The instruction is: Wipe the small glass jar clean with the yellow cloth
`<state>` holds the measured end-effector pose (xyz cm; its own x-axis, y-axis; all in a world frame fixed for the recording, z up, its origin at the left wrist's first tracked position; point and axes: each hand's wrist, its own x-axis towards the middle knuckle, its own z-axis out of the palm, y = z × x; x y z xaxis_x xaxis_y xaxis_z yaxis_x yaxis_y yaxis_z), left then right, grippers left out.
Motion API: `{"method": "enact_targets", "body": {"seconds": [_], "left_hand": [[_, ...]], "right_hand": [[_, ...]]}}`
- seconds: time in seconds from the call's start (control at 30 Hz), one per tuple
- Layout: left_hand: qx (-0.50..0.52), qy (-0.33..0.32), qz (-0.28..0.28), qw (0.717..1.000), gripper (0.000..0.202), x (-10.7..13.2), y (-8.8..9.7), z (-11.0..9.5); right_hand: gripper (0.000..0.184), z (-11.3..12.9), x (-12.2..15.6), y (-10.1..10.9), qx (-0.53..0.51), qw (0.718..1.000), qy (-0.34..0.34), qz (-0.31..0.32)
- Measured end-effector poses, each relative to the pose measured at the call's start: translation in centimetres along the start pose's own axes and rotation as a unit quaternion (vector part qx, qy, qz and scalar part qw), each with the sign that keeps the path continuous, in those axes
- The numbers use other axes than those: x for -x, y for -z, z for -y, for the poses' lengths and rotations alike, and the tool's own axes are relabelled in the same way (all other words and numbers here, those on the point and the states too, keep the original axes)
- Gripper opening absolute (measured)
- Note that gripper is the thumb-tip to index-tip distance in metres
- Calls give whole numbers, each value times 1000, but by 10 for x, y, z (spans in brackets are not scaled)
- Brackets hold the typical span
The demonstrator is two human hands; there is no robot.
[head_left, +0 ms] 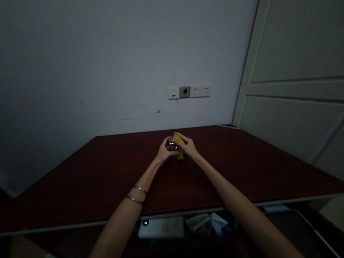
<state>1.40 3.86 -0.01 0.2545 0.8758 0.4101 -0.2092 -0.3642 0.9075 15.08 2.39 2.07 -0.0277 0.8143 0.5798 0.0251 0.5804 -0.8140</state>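
Over the dark red tabletop (109,171), my two hands meet near the middle. My left hand (163,151) is curled round a small, shiny, rounded object (172,145), glass or metal; I cannot tell which. Closed on a yellow cloth or sponge (180,156), my right hand (189,147) presses it to the right side of the shiny object. The fingers hide part of both things. Two silver bangles (135,200) circle my left forearm.
Behind the table stands a pale wall with sockets (200,91). A white panelled door (300,72) is at the right. Below the table's front edge, an open compartment holds a white flat rectangular item (161,228) and crumpled packets (219,224).
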Motion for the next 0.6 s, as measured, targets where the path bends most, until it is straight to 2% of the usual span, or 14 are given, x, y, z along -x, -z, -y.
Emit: {"method": "enact_targets", "body": {"seconds": [0.2,0.3,0.37,0.53,0.6], "left_hand": [[-35,-4,20,999,85,2,0,-2],[-59,-9,32,998,87,2,1,-3],[-74,-17,22,997,87,1,3,-2],[-106,-67,-9,992,85,-5,7,5],[-133,-87,-14,987,83,-6,9,8]], "right_hand": [[53,-17,-5,0,-47,994,-82,-61],[55,-16,-3,0,-63,991,-101,-60],[53,-10,0,-2,-45,995,-73,-42],[42,7,8,-6,53,995,78,14],[40,7,8,-8,78,993,91,4]]}}
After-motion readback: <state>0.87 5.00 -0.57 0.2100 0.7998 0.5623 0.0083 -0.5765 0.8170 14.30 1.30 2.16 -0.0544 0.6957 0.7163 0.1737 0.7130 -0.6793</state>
